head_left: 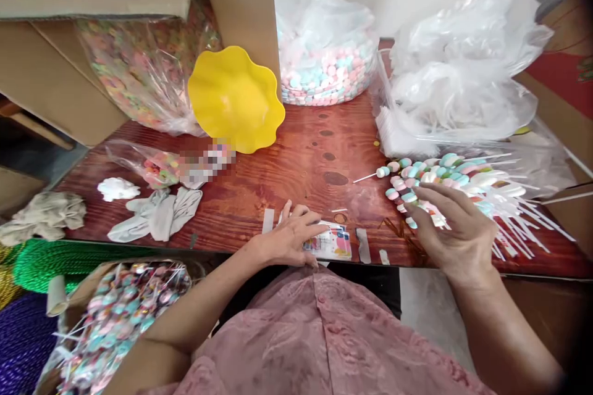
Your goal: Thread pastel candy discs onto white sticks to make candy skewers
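Observation:
My left hand lies palm down at the table's front edge, fingers spread. Beneath and beside it are flat clear packets with a colourful print. On the right, my right hand is over a pile of marshmallow skewers in pink, white and pale blue on white sticks. Its thumb and fingers are curved and apart, with marshmallows showing in the gap. Whether the fingertips touch them I cannot tell. One skewer points left, its stick out over bare wood.
A yellow scalloped bowl leans near an open carton with bagged candy. Behind stand a bag of marshmallows and a clear bin of plastic bags. Grey cloth lies left; a box of wrapped skewers sits below.

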Demonstrator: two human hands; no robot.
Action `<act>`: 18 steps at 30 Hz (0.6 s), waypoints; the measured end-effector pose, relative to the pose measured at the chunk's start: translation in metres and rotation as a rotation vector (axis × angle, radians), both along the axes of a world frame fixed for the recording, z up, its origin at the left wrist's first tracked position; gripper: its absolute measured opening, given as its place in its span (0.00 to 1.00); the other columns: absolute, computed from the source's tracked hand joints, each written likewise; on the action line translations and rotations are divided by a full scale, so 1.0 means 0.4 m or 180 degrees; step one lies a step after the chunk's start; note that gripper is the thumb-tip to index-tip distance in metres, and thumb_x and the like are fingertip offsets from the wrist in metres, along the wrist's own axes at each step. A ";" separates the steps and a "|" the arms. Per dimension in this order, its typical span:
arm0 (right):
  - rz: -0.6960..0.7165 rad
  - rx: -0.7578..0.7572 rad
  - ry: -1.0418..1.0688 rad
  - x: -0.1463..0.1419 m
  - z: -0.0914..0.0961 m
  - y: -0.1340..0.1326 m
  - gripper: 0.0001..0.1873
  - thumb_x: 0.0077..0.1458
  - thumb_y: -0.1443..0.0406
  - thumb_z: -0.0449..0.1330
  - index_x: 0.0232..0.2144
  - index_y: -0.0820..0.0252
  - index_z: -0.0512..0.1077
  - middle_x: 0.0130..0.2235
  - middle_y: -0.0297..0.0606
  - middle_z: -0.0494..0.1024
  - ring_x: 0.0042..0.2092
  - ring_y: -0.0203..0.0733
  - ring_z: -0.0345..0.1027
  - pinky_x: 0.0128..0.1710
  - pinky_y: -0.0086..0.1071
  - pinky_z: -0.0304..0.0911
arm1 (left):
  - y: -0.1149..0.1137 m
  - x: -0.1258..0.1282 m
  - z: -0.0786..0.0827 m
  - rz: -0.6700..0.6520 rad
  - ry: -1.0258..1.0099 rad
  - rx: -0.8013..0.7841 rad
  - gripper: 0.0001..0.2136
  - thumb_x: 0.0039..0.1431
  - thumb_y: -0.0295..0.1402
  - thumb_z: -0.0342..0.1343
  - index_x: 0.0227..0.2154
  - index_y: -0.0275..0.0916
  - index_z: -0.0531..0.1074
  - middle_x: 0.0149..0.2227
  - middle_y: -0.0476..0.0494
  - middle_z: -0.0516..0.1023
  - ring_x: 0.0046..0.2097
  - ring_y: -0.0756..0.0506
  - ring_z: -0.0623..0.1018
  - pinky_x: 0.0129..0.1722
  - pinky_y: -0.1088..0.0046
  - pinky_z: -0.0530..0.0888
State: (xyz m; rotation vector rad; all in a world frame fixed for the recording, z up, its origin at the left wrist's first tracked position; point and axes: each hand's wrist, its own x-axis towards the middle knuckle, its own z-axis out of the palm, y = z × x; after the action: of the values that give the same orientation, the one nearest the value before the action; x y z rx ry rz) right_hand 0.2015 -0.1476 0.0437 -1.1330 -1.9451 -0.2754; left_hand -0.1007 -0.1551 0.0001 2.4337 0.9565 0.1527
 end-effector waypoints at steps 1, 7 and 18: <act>-0.0027 -0.0068 0.0125 -0.002 -0.012 -0.012 0.17 0.54 0.71 0.66 0.47 0.57 0.77 0.46 0.44 0.80 0.47 0.47 0.77 0.51 0.42 0.73 | -0.002 0.000 -0.001 0.0020 -0.0001 0.0026 0.31 0.53 0.46 0.65 0.58 0.44 0.67 0.58 0.38 0.70 0.59 0.35 0.63 0.62 0.31 0.45; -0.0058 -0.0498 0.0408 -0.019 -0.073 -0.087 0.15 0.56 0.71 0.65 0.47 0.56 0.77 0.48 0.43 0.79 0.47 0.47 0.76 0.50 0.42 0.72 | -0.019 -0.001 -0.019 0.0183 -0.0086 0.0131 0.24 0.55 0.46 0.63 0.54 0.45 0.71 0.57 0.40 0.72 0.58 0.36 0.65 0.62 0.32 0.45; -0.0436 -0.0702 0.0531 -0.009 -0.170 -0.105 0.15 0.55 0.74 0.64 0.44 0.53 0.78 0.45 0.38 0.81 0.42 0.43 0.78 0.46 0.40 0.74 | -0.016 -0.003 -0.058 0.0385 -0.0242 0.0460 0.13 0.66 0.35 0.52 0.51 0.45 0.73 0.55 0.45 0.75 0.61 0.37 0.63 0.66 0.38 0.41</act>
State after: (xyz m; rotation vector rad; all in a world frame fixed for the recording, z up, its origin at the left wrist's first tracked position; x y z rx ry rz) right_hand 0.1979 -0.1898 -0.0242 -1.3898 -1.7851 -0.0367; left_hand -0.1018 -0.1615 -0.0231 2.4800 1.0924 0.3661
